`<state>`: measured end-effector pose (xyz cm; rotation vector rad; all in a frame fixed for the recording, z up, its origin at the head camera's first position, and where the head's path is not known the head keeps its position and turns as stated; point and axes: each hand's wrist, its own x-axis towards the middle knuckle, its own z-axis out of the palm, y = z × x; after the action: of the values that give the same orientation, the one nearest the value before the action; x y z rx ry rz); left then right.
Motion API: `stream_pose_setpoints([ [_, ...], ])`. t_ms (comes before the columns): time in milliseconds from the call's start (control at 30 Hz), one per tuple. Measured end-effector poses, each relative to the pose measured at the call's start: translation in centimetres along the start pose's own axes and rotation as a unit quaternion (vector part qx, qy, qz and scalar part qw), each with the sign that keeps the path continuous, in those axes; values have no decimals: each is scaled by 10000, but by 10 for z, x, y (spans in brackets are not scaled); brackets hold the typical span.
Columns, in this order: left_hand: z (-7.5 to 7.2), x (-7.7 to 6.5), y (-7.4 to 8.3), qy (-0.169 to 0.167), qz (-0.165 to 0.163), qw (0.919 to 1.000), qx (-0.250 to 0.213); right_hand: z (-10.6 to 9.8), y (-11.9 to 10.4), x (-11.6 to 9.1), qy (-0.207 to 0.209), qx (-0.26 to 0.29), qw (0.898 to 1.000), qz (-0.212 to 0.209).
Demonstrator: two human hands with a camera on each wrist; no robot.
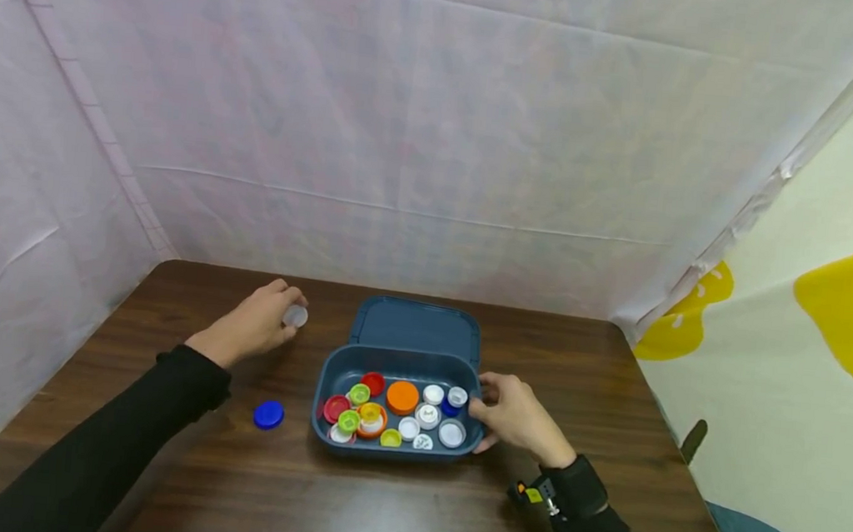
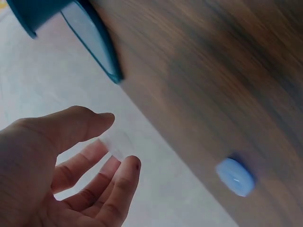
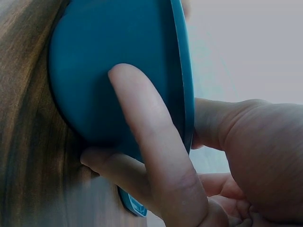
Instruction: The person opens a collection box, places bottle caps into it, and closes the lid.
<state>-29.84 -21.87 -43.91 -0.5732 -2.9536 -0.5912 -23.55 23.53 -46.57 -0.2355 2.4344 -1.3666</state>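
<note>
My left hand [image 1: 264, 320] holds a whitish translucent bottle cap [image 1: 295, 316] by its edges above the table's back left. In the left wrist view this cap [image 2: 118, 144] sits between thumb and fingers. My right hand [image 1: 516, 415] grips the right end of a dark blue box [image 1: 389, 453]. Seen from the right wrist, fingers [image 3: 151, 127] lie against the outer wall and the thumb passes over the rim. Inside the box lie several bottle caps, among them an orange cap [image 1: 403, 398], a red cap [image 1: 336, 409] and a white cap [image 1: 452, 433].
A blue bottle cap [image 1: 268, 415] lies on the brown wooden table [image 1: 288, 489], left of the box. The box's lid [image 1: 417, 328] is folded back behind it. White sheeting [image 1: 407, 131] hangs at the table's back edge, and a patterned cloth [image 1: 783, 411] hangs at the right.
</note>
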Motion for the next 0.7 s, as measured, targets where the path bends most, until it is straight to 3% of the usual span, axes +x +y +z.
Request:
stream_pose_setpoints([
  [400,0,-12,51,472,943,9943,141,0,-2,0,-20,-13,10000,-40],
  [700,7,-23,79,150,1467,9891,25,1,-2,-1,-38,22,9997,-220],
])
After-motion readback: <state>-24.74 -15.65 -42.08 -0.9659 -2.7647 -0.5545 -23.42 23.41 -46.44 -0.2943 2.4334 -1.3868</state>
